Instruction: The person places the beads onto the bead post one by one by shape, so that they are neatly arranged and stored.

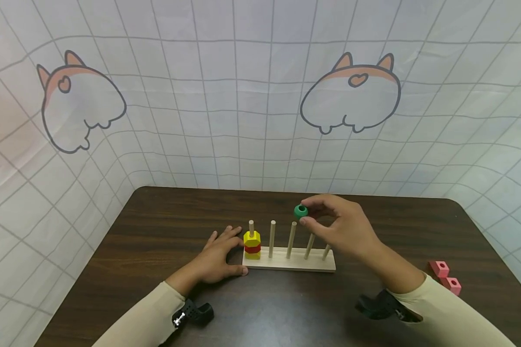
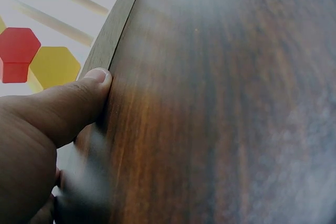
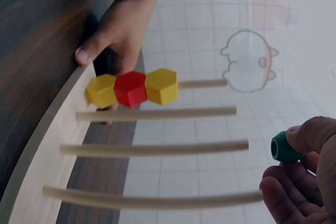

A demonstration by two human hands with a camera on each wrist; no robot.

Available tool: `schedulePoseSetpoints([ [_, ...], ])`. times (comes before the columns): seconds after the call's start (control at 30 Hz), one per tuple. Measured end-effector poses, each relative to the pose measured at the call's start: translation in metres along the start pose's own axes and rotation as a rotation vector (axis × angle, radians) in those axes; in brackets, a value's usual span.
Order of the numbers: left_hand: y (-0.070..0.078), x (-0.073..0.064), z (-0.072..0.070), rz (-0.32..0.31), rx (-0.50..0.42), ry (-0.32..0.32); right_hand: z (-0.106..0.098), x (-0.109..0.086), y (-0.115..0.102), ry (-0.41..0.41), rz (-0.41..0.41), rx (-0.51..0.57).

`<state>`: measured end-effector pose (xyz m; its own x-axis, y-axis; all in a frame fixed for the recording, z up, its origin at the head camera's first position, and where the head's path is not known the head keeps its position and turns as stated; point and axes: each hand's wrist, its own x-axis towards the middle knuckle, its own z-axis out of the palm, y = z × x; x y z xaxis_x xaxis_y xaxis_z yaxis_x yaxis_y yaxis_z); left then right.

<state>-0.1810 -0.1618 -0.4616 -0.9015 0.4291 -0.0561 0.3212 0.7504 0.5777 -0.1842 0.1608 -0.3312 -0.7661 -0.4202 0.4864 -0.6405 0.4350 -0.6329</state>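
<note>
- Desk [image 1: 165, 214], dark wood, carries a rack [image 1: 286, 265] of five pegs, its second peg bare.
- Right hand [image 1: 345, 224] pinches a green bead [image 1: 300, 215] between thumb and fingers.
- Left hand [image 1: 217, 258], fingers spread, holds nothing, thumb against the rack's near left corner.
- Stack [image 1: 252, 245] of yellow, red, yellow sits on the leftmost peg.
- Pink blocks [image 1: 440, 269], two, lie at right.
- Bead hangs near the middle peg's [image 1: 291, 241] tip, apart; threading appears underway, the next move likely calling for hole-to-peg alignment, then lowering.

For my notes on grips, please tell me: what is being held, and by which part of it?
The right hand pinches the green bead by its sides, between thumb and fingers. The left hand touches the edge of the wooden base.
</note>
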Motion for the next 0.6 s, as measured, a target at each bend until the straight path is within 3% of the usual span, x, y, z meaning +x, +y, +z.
schedulePoseSetpoints([
  [0.6,-0.002,0.0,0.001,0.004,0.001,0.003,0.031,0.008,-0.019,-0.031,0.105,0.056],
])
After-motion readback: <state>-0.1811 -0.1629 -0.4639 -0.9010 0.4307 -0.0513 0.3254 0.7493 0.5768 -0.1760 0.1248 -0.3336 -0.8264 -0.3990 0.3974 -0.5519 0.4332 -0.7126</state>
